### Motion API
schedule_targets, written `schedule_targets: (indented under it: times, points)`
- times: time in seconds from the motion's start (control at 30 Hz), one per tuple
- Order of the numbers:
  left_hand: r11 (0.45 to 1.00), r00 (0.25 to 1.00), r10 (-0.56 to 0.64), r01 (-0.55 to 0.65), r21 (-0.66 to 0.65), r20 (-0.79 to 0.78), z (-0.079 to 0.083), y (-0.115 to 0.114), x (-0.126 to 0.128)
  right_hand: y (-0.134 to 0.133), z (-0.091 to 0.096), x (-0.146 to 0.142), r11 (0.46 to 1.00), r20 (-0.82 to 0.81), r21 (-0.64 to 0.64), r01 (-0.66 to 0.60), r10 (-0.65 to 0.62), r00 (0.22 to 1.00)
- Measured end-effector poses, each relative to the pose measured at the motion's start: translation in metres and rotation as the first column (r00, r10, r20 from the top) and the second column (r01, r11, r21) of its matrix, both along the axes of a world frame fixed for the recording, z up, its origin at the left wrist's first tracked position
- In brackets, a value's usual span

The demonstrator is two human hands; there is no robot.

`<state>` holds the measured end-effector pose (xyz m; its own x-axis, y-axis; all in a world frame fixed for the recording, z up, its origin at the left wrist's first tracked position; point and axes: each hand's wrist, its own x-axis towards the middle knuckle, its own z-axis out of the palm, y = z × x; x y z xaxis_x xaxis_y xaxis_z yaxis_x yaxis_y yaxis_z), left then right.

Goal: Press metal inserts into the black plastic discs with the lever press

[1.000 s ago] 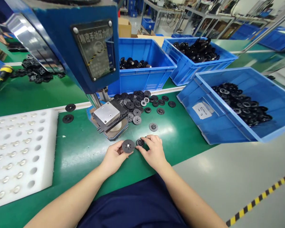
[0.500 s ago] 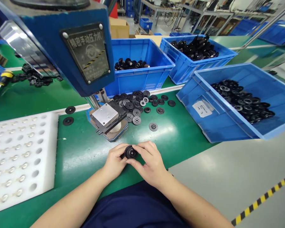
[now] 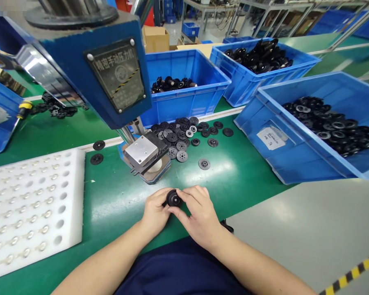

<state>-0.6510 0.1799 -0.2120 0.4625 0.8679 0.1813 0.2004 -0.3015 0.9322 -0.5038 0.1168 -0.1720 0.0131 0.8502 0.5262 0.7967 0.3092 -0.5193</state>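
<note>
My left hand [image 3: 155,211] and my right hand [image 3: 199,213] meet over the green mat near its front edge. Together they pinch a small black round part [image 3: 174,199], a disc with a smaller piece on top of it. Both hands have their fingers curled round it. Just beyond the hands stands the blue hand press [image 3: 89,61], with its metal block and fixture [image 3: 146,157] on the mat. A pile of loose black and grey discs [image 3: 180,135] lies to the right of the fixture.
A white foam tray [image 3: 33,205] with rows of holes and small metal pieces lies at left. Blue bins of black parts stand behind [image 3: 184,82], at back right [image 3: 261,61] and at right [image 3: 320,131]. The grey floor [image 3: 295,237] begins past the mat's edge.
A second ago my left hand held a flat disc and my right a smaller piece beside it. The hands came together and now hold the joined part between them.
</note>
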Motion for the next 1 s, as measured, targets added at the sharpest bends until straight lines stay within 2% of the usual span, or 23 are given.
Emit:
schedule_targets:
  times: [0.27,0.47,0.63,0.8,0.87,1.0]
  points:
    - [1.0,1.0,0.022,-0.022,-0.008,0.001,-0.008,-0.001,0.003,0.002,-0.013,0.0,1.0,0.014,-0.012,0.024,-0.024,1.0]
    - [0.999,1.0,0.007,-0.007,-0.047,-0.013,-0.007,0.0,0.004,0.005,-0.013,0.004,0.999,-0.008,-0.009,0.044,-0.044,0.999]
    - [0.998,0.998,-0.013,0.008,-0.069,-0.065,-0.002,-0.004,0.007,0.002,-0.007,0.009,0.996,-0.066,-0.031,0.081,-0.083,0.994]
    - [0.996,0.998,0.008,-0.014,-0.086,-0.064,0.008,-0.005,0.009,0.004,-0.003,0.022,0.998,-0.177,-0.052,0.042,-0.05,0.983]
    - [0.994,0.998,0.029,-0.034,-0.104,-0.052,0.011,-0.003,0.01,0.007,-0.008,0.031,0.995,-0.224,-0.065,0.074,-0.087,0.971]
    - [0.992,0.996,0.071,-0.076,-0.103,-0.054,0.021,-0.001,0.013,0.015,-0.027,0.046,0.965,-0.234,-0.107,0.241,-0.26,0.937]
